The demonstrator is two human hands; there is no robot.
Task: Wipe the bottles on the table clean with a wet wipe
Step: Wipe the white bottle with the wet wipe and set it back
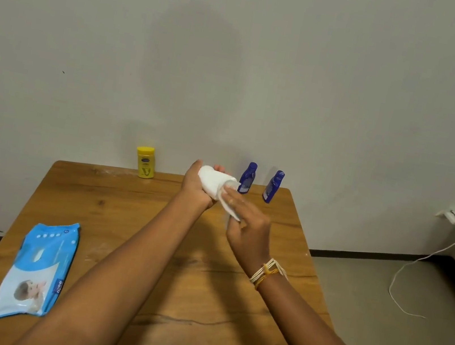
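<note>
While the left hand curls its fingers round a white bottle, holding it tilted above the far half of the wooden table, the right hand pinches a wet wipe against the bottle's lower end. Two blue bottles stand upright just beyond, a yellow bottle stands to the left at the table's far edge, and a blue pack of wipes lies near the left edge.

No text legible: yellow bottle label, wipes pack print (both w/ lettering) too blurred.
</note>
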